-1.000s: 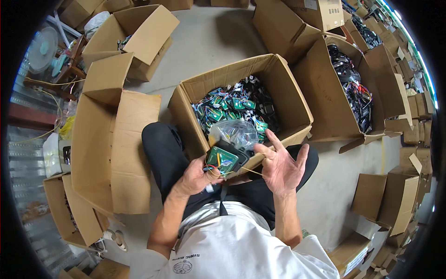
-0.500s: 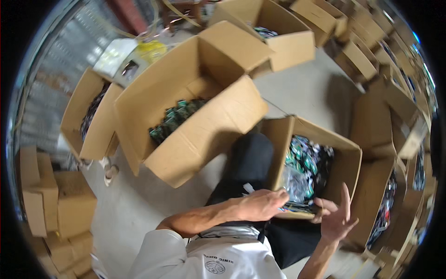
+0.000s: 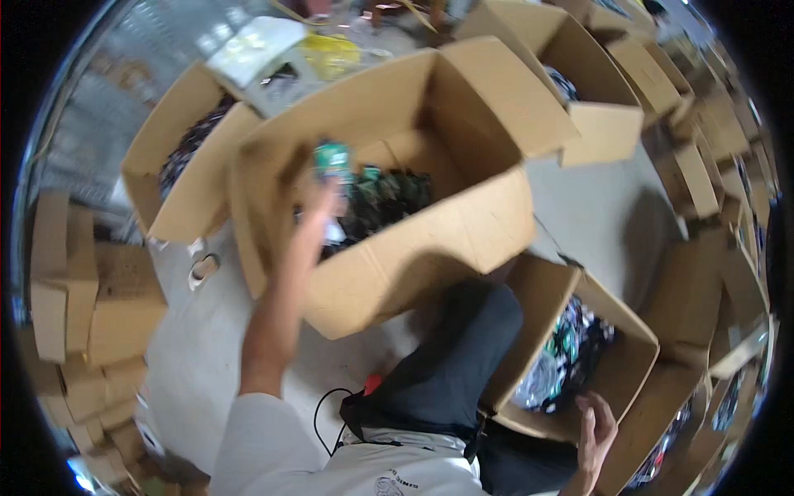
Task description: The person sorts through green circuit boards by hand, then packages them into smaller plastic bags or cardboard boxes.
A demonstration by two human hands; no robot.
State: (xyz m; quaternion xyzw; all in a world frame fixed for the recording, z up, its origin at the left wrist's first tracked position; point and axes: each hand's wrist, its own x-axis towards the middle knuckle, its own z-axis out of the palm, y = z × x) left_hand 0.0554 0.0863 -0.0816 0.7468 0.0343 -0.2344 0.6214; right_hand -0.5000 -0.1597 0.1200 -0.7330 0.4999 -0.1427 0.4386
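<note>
One head-worn fisheye view looks steeply down from close above the lap — turned leftward over the large open cardboard box (image 3: 430,240) on the floor (image 3: 198,347), edges bowing at the rim.

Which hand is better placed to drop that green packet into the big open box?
Left. The left hand holds the green packet over the large cardboard box, while the right hand rests low by the smaller box.

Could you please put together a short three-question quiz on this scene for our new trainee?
1. True or false: the left hand is stretched over the large open cardboard box.
2. What colour is the small packet at that hand's fingers?
3. Where is the right hand: A, at the edge of the smaller box beside the knee, or B, on the floor?

Key: 1 true; 2 green; 3 A.
</note>
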